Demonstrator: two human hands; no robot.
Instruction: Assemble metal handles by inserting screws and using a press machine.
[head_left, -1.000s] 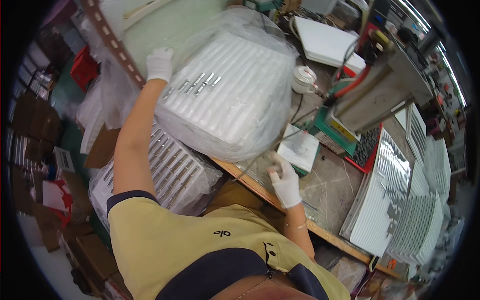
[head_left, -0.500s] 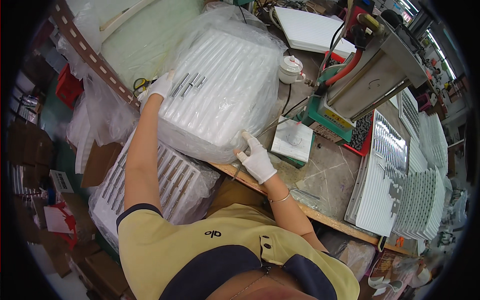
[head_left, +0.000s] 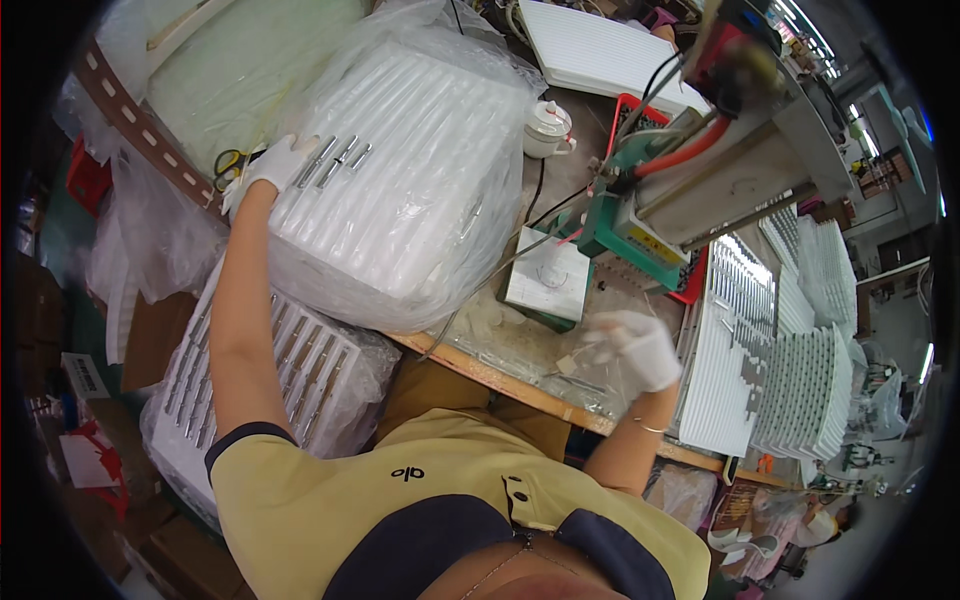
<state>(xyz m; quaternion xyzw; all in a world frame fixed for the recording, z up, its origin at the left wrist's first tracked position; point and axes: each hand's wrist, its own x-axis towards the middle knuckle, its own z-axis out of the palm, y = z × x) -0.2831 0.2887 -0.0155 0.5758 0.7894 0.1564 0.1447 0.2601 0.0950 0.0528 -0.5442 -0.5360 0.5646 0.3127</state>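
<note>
Step judged as rod handling: we note left hand (head_left: 277,166) beside metal rods (head_left: 338,163), right hand (head_left: 643,350) blurred over bench (head_left: 622,298); grips, we cannot tell. Next likely calls for careful pinching.

2 gloved hands (head_left: 278,165) (head_left: 645,352), 1 cup (head_left: 546,134)

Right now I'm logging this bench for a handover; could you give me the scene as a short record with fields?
Left hand: white-gloved left hand at the left side of the plastic-wrapped stack, beside the rods
Right hand: white-gloved right hand, motion-blurred, over the bench; grip unclear
On the stack: short metal rods
Lower left: white tray holding metal pieces
Beyond the stack: white lidded cup
Right side: machine with red hose
</note>
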